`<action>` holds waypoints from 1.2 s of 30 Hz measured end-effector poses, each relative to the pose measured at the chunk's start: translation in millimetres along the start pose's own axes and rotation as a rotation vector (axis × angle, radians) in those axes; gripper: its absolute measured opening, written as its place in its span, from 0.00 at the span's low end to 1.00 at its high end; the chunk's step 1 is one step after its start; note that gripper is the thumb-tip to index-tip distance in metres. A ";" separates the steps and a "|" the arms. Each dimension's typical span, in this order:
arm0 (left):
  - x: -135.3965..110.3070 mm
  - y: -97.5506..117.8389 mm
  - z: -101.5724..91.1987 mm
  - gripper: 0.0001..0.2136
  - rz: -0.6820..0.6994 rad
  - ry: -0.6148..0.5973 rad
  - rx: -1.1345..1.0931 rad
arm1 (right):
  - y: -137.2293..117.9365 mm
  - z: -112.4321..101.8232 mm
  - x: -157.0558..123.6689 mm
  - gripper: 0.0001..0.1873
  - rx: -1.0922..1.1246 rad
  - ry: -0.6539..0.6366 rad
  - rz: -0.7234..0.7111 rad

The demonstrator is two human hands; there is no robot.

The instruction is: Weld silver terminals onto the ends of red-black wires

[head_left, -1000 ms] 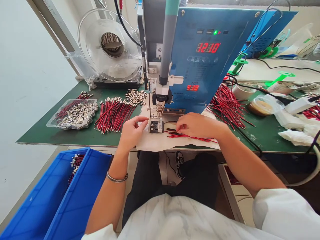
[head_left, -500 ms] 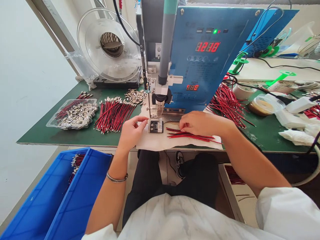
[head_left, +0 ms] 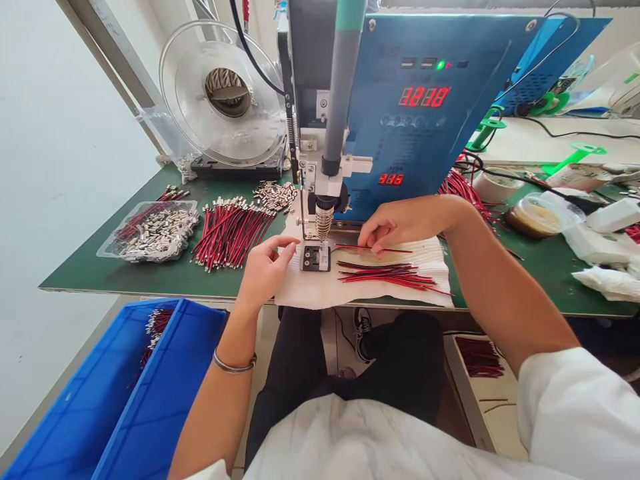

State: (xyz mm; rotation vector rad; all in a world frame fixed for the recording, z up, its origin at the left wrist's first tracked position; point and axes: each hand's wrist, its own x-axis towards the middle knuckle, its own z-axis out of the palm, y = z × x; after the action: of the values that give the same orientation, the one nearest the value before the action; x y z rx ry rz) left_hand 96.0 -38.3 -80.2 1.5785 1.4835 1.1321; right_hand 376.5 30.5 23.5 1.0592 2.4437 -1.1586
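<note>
My right hand (head_left: 393, 225) pinches a thin red-and-black wire (head_left: 401, 251), whose left end reaches toward a small black-and-silver fixture (head_left: 311, 261) under the soldering machine's spring-wrapped tip (head_left: 324, 220). Just below lies a loose bundle of red-and-black wires (head_left: 387, 279) on white paper (head_left: 320, 291). My left hand (head_left: 265, 267) is at the fixture's left side, thumb and forefinger drawn together; anything between them is too small to make out.
Left on the green table (head_left: 90, 270) are a clear tray (head_left: 113, 250) of metal connectors, finished-looking wires (head_left: 233, 233) with metal ends, and a connector heap (head_left: 275, 195). The blue control box (head_left: 415, 143) stands behind. Blue bins (head_left: 165, 373) sit below left.
My right hand has risen away from the wire bundle, lifting one wire toward the fixture. The left hand stays beside the fixture. The view has shifted slightly.
</note>
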 end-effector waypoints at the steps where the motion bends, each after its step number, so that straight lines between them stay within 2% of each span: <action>1: 0.5 -0.7 0.1 0.13 0.002 -0.001 -0.008 | 1.9 -3.2 4.8 0.21 0.022 -0.036 -0.008; 4: 1.7 -2.7 -0.3 0.13 0.009 -0.003 -0.035 | 5.8 -2.8 15.4 0.17 0.118 -0.106 -0.047; 7: 1.0 -1.8 -1.3 0.13 0.016 0.007 -0.070 | 8.7 9.0 19.2 0.14 0.233 -0.111 -0.105; 11: -4.3 6.6 -0.7 0.12 0.031 0.070 -0.132 | 11.0 24.8 20.2 0.18 0.354 -0.128 -0.142; 15: -7.3 17.6 7.3 0.10 -0.006 0.131 -0.400 | 12.3 30.2 21.9 0.20 0.408 -0.115 -0.195; 17: -6.4 20.5 14.0 0.10 -0.056 0.130 -0.521 | 13.5 31.0 22.9 0.23 0.438 -0.095 -0.222; 19: -4.9 20.4 20.5 0.11 -0.110 0.120 -0.580 | 14.2 32.1 24.0 0.21 0.479 -0.084 -0.242; 23: -3.7 13.6 26.8 0.13 -0.145 0.092 -0.576 | 12.6 35.6 27.0 0.15 0.550 -0.063 -0.240; 28: -7.0 7.8 25.3 0.11 -0.095 0.038 -0.514 | 8.9 40.5 32.8 0.13 0.576 0.008 -0.238; 36: -11.3 12.8 23.5 0.11 -0.077 0.008 -0.386 | 11.3 45.3 38.8 0.14 0.576 0.110 -0.231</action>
State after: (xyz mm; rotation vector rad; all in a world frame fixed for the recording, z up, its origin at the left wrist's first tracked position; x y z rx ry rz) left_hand 122.9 -49.1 -79.2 1.2426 1.2290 1.2900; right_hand 352.8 21.3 -31.6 1.0087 2.4173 -2.0118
